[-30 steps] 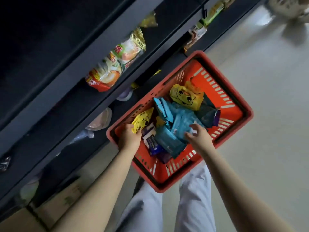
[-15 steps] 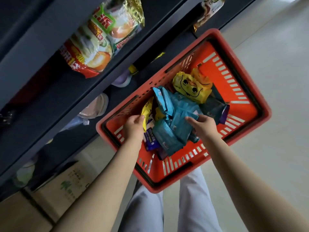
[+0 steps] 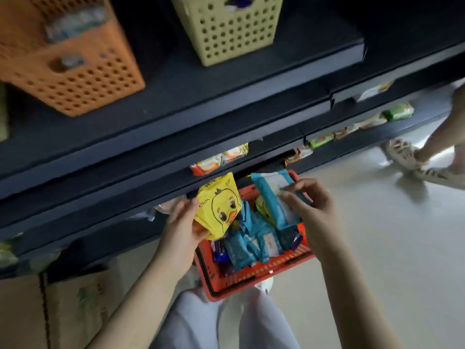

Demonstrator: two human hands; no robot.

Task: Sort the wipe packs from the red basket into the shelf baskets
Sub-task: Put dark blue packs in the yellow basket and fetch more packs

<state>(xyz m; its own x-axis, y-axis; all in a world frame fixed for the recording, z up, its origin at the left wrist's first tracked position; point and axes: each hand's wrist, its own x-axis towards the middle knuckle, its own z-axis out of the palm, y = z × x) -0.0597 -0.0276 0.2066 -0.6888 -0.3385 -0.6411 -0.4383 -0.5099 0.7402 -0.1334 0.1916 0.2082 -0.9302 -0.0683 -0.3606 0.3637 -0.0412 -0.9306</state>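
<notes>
The red basket sits on the floor by my legs, holding several blue wipe packs and a few purple ones. My left hand grips a yellow duck-face wipe pack, lifted above the basket's left side. My right hand pinches a blue wipe pack held up over the basket's right side. On the upper shelf stand an orange perforated basket at the left and a pale yellow perforated basket near the middle.
Dark shelf boards jut out above the red basket, with snack bags on the lower levels. A cardboard box stands at the lower left. Another person's sandalled feet are at the right on the pale floor.
Both hands have lifted out of the red basket, the left with a yellow duck pack and the right with a blue pack. The view has tilted up, showing the shelf baskets.
</notes>
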